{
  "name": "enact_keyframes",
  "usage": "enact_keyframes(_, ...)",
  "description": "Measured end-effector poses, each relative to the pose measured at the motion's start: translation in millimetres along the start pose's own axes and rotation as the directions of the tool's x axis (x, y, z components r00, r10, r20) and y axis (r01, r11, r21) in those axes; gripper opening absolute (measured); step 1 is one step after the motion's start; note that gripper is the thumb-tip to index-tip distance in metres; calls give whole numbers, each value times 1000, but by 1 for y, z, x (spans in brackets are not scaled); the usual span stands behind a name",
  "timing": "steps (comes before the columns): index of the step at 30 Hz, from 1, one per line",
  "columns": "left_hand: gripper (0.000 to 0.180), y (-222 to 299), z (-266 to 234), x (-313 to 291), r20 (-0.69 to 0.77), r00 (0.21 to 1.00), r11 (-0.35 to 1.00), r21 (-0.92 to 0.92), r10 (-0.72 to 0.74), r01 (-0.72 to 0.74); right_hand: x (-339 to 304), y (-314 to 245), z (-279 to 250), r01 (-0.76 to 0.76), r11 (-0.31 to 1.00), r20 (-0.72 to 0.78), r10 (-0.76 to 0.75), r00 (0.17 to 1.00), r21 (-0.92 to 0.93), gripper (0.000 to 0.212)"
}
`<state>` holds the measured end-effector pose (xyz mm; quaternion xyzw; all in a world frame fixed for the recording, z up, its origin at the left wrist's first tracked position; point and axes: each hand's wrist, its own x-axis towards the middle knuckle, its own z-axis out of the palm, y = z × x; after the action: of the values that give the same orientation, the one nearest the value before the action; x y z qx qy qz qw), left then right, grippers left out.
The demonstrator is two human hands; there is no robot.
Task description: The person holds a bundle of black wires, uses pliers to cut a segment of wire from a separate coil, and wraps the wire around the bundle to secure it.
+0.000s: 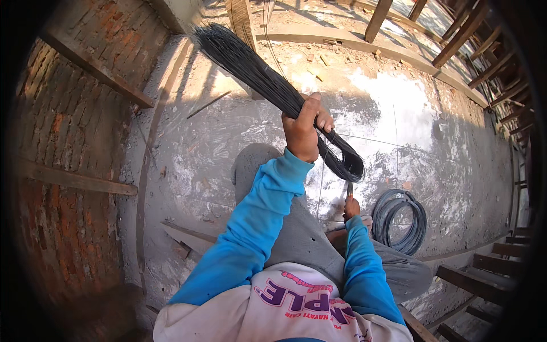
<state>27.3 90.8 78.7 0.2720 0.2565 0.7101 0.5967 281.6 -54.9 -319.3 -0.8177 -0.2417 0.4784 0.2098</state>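
Note:
My left hand (305, 126) is closed around a thick bundle of thin black wire (250, 67), folded into a loop at its lower right end. The loose strands fan out toward the far left, past my knee. Below the loop, my right hand (351, 207) is closed on a slim metal tool (349, 189). The tool's tip meets the bottom of the wire loop; its exact kind is too small to make out.
A coil of grey wire (400, 222) lies on the concrete floor (239, 114) to the right of my right hand. A brick wall (74, 216) with wooden pieces stands at left. Timber posts (378, 20) and beams line the far and right sides. A thin rod (208, 104) lies on the floor.

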Motion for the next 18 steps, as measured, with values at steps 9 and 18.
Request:
enact_keyframes(9, 20, -2, -7, 0, 84, 984, 980, 108, 157, -166, -195, -207, -121, 531, 816, 173, -571, 802, 229, 34)
enact_keyframes(18, 18, -13, -19, -10, 200, 970, 970, 174, 136, -171, -280, -218, -112, 485, 867, 548, -461, 698, 112, 27)
